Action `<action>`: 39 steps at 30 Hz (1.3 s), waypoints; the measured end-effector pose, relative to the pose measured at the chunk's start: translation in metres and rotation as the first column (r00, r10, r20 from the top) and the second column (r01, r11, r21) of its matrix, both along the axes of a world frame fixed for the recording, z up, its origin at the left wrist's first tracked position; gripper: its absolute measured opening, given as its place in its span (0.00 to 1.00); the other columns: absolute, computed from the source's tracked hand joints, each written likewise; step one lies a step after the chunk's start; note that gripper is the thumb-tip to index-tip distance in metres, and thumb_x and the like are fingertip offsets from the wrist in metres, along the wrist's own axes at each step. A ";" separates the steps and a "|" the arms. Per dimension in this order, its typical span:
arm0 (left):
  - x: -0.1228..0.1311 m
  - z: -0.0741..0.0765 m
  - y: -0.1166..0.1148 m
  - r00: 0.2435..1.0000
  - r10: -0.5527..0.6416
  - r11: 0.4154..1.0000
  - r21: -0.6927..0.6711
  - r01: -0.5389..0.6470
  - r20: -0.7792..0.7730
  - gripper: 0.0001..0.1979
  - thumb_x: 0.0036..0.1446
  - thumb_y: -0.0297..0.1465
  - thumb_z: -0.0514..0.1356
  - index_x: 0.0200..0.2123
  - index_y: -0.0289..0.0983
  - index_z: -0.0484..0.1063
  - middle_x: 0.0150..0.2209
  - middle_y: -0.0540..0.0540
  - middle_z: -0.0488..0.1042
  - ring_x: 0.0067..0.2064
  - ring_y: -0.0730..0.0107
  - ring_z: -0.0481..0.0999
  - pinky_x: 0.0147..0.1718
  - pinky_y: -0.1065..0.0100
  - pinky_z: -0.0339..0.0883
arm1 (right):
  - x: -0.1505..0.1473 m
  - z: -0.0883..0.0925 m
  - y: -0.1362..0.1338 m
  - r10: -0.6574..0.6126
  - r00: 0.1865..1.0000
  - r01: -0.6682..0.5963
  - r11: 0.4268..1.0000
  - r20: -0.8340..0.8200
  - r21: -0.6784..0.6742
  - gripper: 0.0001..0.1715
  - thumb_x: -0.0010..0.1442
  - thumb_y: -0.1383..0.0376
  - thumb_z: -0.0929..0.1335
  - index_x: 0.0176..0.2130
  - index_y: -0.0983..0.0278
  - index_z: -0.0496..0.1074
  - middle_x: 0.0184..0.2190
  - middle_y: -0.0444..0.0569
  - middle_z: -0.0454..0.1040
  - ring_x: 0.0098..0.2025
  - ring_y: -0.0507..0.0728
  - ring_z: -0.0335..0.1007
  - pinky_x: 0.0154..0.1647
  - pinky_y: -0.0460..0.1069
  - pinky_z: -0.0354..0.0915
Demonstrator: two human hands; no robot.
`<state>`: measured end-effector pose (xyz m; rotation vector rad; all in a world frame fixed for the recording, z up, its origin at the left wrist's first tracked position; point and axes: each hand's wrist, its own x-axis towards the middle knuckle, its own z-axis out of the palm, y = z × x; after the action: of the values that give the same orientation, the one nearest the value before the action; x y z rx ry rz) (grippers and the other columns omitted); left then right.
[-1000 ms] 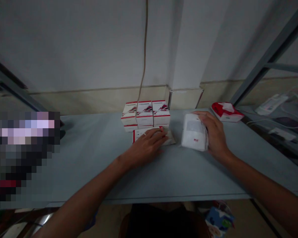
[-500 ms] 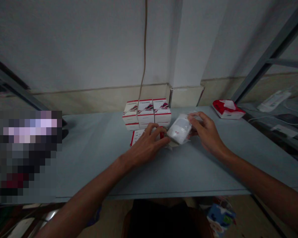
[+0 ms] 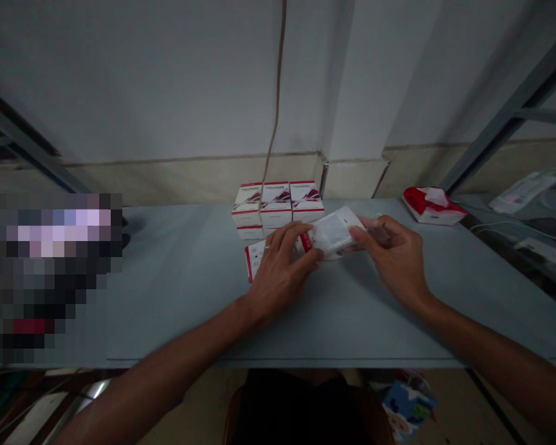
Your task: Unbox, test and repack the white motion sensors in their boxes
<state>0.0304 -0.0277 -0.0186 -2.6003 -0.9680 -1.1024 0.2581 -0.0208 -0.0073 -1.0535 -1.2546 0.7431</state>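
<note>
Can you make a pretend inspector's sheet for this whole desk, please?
Surface: blue-grey table, with boxes resting on it.
Job's things: flat box; white item, angled at that box's right end; three red-and-white boxes side by side behind.
Clutter: tissue pack towards the right.
Hands: left hand grips the flat box; right hand holds the white item.
Cables: brown cord down the wall; pale cables at far right.
Surroundings: pale wall, metal posts; pixelated patch at left, can't tell what's there.

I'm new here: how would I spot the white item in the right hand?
On the table, find the row of red-edged boxes. In front, the right hand grips the white item; its pale grey rectangle sets it apart from them.
</note>
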 end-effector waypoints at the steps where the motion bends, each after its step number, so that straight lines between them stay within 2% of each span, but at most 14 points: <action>1: 0.000 0.000 -0.001 1.000 0.001 1.000 0.014 -0.001 0.011 0.06 0.70 0.29 0.59 0.49 0.41 0.72 0.65 0.37 0.65 0.68 0.48 0.64 0.63 0.44 0.67 | 0.001 0.000 -0.001 -0.003 0.998 0.000 0.999 0.067 0.049 0.12 0.59 0.53 0.79 0.35 0.57 0.80 0.42 0.49 0.83 0.41 0.61 0.81 0.45 0.60 0.82; 5: 0.002 -0.001 -0.002 0.999 0.007 0.997 0.072 -0.011 0.048 0.06 0.71 0.28 0.59 0.48 0.40 0.71 0.60 0.37 0.69 0.66 0.49 0.68 0.60 0.46 0.69 | 0.005 0.002 -0.001 0.008 0.951 -0.072 0.978 0.310 0.198 0.13 0.68 0.53 0.72 0.36 0.57 0.82 0.48 0.51 0.80 0.55 0.62 0.76 0.62 0.62 0.70; 8: 0.003 -0.002 -0.001 0.994 -0.018 0.996 0.093 0.007 0.112 0.04 0.70 0.30 0.60 0.47 0.40 0.71 0.58 0.38 0.71 0.66 0.50 0.70 0.59 0.48 0.70 | 0.004 0.000 -0.003 0.078 0.905 -0.174 0.965 0.418 0.196 0.13 0.70 0.54 0.70 0.39 0.56 0.84 0.51 0.52 0.76 0.58 0.62 0.73 0.62 0.62 0.68; 11: 0.005 -0.002 -0.002 0.983 -0.062 0.994 0.099 0.045 0.175 0.05 0.69 0.29 0.62 0.47 0.41 0.70 0.58 0.40 0.72 0.67 0.52 0.70 0.61 0.49 0.71 | -0.001 -0.005 -0.010 0.159 0.832 -0.312 0.926 0.531 0.212 0.13 0.70 0.56 0.70 0.42 0.56 0.85 0.60 0.54 0.66 0.67 0.66 0.63 0.64 0.64 0.66; 14: 0.006 0.000 -0.003 0.972 -0.123 0.987 0.130 0.098 0.203 0.07 0.67 0.27 0.64 0.47 0.41 0.70 0.57 0.40 0.75 0.67 0.51 0.69 0.61 0.47 0.71 | -0.003 -0.006 -0.019 0.164 0.794 -0.378 0.888 0.586 0.263 0.15 0.72 0.56 0.67 0.47 0.53 0.84 0.67 0.52 0.56 0.73 0.68 0.52 0.69 0.68 0.60; 18: 0.005 0.002 -0.004 0.949 -0.209 0.969 0.184 0.168 0.237 0.08 0.67 0.28 0.64 0.46 0.41 0.69 0.54 0.40 0.77 0.68 0.49 0.68 0.60 0.44 0.71 | -0.001 -0.003 -0.025 0.158 0.771 -0.396 0.878 0.616 0.270 0.19 0.74 0.55 0.64 0.50 0.51 0.83 0.73 0.46 0.48 0.76 0.69 0.47 0.73 0.70 0.55; 21: 0.004 0.003 -0.004 0.941 -0.240 0.958 0.212 0.191 0.238 0.07 0.67 0.28 0.62 0.46 0.42 0.68 0.55 0.42 0.77 0.69 0.49 0.67 0.61 0.43 0.71 | -0.001 -0.002 -0.025 0.151 0.754 -0.422 0.857 0.640 0.295 0.19 0.73 0.55 0.64 0.54 0.52 0.82 0.75 0.46 0.46 0.77 0.69 0.44 0.77 0.70 0.50; 23: 0.003 0.003 -0.004 0.941 -0.241 0.955 0.229 0.188 0.236 0.07 0.67 0.27 0.62 0.46 0.42 0.68 0.55 0.42 0.76 0.69 0.49 0.67 0.61 0.42 0.71 | -0.001 -0.001 -0.024 0.138 0.766 -0.430 0.836 0.628 0.341 0.21 0.73 0.54 0.65 0.58 0.52 0.79 0.74 0.49 0.48 0.76 0.69 0.47 0.77 0.69 0.50; 25: 0.003 0.004 -0.003 0.942 -0.238 0.954 0.240 0.181 0.235 0.08 0.67 0.27 0.63 0.46 0.42 0.68 0.56 0.41 0.76 0.68 0.49 0.66 0.61 0.43 0.71 | -0.001 0.001 -0.022 0.124 0.801 -0.418 0.817 0.586 0.397 0.22 0.73 0.56 0.66 0.62 0.52 0.76 0.72 0.51 0.52 0.73 0.68 0.56 0.75 0.69 0.55; 28: 0.004 0.007 -0.004 0.951 -0.242 0.949 0.252 0.190 0.194 0.09 0.67 0.32 0.64 0.48 0.41 0.69 0.57 0.39 0.76 0.68 0.48 0.65 0.61 0.43 0.69 | 0.001 0.005 -0.019 0.069 0.862 -0.348 0.801 0.502 0.487 0.21 0.72 0.63 0.67 0.61 0.51 0.76 0.68 0.53 0.59 0.67 0.66 0.67 0.68 0.67 0.66; 31: 0.003 0.010 -0.005 0.963 -0.244 0.946 0.246 0.209 0.118 0.14 0.69 0.34 0.62 0.55 0.37 0.70 0.56 0.37 0.78 0.66 0.49 0.65 0.63 0.43 0.65 | 0.001 0.006 -0.016 0.044 0.903 -0.298 0.782 0.428 0.548 0.21 0.70 0.67 0.69 0.59 0.51 0.76 0.66 0.53 0.65 0.64 0.65 0.73 0.65 0.66 0.70; 33: 0.002 0.012 -0.006 0.966 -0.239 0.951 0.225 0.212 0.102 0.17 0.69 0.34 0.61 0.59 0.36 0.70 0.54 0.37 0.78 0.65 0.49 0.65 0.63 0.43 0.64 | 0.000 0.005 -0.014 0.074 0.924 -0.293 0.768 0.376 0.570 0.23 0.68 0.63 0.72 0.61 0.51 0.73 0.65 0.53 0.67 0.63 0.66 0.74 0.63 0.67 0.72; 35: 0.000 0.014 -0.006 0.963 -0.240 0.956 0.202 0.213 0.120 0.18 0.68 0.33 0.62 0.59 0.38 0.72 0.51 0.39 0.78 0.63 0.48 0.65 0.61 0.43 0.66 | -0.002 0.003 -0.012 0.094 0.944 -0.274 0.757 0.315 0.594 0.31 0.64 0.57 0.76 0.63 0.51 0.70 0.63 0.54 0.70 0.63 0.66 0.74 0.60 0.65 0.76; 39: -0.005 0.020 -0.006 0.933 -0.300 0.951 0.138 0.276 0.197 0.11 0.67 0.36 0.61 0.49 0.39 0.77 0.52 0.38 0.75 0.61 0.48 0.67 0.59 0.42 0.67 | -0.002 0.000 -0.012 0.144 0.956 -0.278 0.721 0.256 0.634 0.43 0.54 0.51 0.81 0.64 0.50 0.70 0.62 0.53 0.73 0.59 0.66 0.77 0.56 0.64 0.80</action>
<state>0.0257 -0.0339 0.0011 -2.6308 -0.5484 -1.4891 0.2563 -0.0324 -0.0072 -0.3871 -1.6600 0.3007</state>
